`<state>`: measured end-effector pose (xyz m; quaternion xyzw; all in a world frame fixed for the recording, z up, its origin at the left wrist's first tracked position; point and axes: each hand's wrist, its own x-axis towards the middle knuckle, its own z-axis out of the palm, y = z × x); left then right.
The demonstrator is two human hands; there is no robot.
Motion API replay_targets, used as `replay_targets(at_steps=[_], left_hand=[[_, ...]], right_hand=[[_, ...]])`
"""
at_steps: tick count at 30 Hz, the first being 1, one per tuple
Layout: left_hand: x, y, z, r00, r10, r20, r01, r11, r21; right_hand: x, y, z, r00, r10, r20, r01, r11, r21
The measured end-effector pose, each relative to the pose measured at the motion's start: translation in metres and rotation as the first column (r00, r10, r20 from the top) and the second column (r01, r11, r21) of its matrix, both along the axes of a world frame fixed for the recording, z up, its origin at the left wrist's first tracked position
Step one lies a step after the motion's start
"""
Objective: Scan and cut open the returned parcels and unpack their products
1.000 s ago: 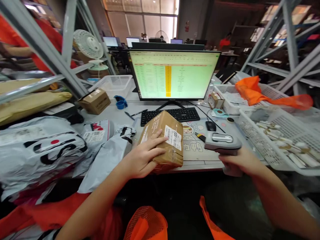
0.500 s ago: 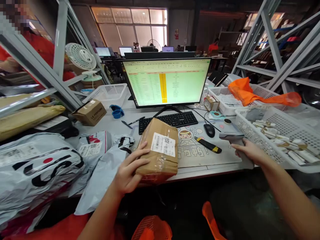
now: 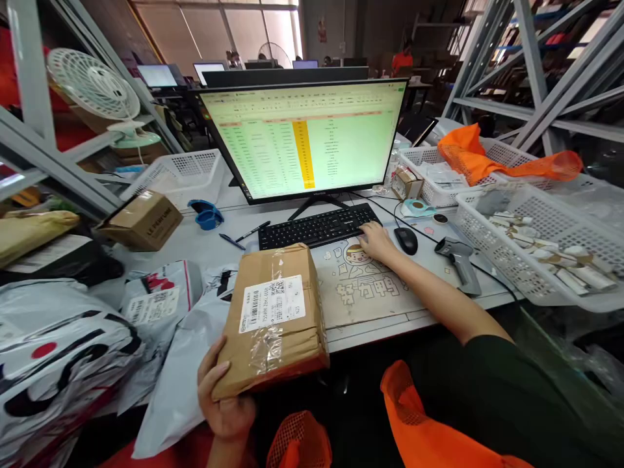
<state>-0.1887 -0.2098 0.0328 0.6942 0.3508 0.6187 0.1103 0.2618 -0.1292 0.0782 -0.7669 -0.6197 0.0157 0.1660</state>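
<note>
My left hand grips the near corner of a brown cardboard parcel with a white barcode label, held over the desk's front edge. My right hand reaches to the right end of the black keyboard, fingers curled down on the keys, holding nothing. The grey barcode scanner lies on the desk to the right, beside the black mouse. A monitor with a green spreadsheet stands behind the keyboard.
Grey and white poly mailers are heaped at the left. A small brown box, blue tape holder and fan sit at back left. White baskets with small items and orange cloth fill the right. Metal rack beams frame both sides.
My right hand has put the scanner down on the desk and moved left to the keyboard. My left hand has pulled the parcel nearer to me.
</note>
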Motion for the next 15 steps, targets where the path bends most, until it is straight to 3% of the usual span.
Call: replay_targets(at_steps=[3, 5, 8, 12, 15], left_hand=[[0.005, -0.006, 0.006, 1.0, -0.007, 0.015, 0.007, 0.999, -0.035], [0.004, -0.01, 0.007, 0.999, -0.032, 0.018, 0.033, 0.995, -0.095], [-0.001, -0.01, 0.005, 0.998, -0.064, 0.02, 0.065, 0.995, -0.08], [-0.006, -0.004, 0.001, 0.998, -0.063, 0.027, 0.064, 0.997, -0.051], [-0.004, 0.0, -0.001, 0.991, -0.081, 0.106, 0.093, 0.989, -0.112]], right_hand=[[-0.021, 0.04, -0.01, 1.0, 0.024, 0.011, -0.023, 1.0, -0.011], [-0.025, 0.05, -0.015, 1.0, 0.017, 0.015, -0.017, 1.0, -0.012], [-0.03, 0.057, -0.014, 1.0, -0.008, 0.015, 0.008, 1.0, -0.011], [-0.036, 0.059, 0.0, 1.0, -0.014, -0.019, 0.013, 0.999, -0.032], [-0.039, 0.031, 0.006, 0.996, 0.038, -0.085, -0.041, 0.998, -0.037]])
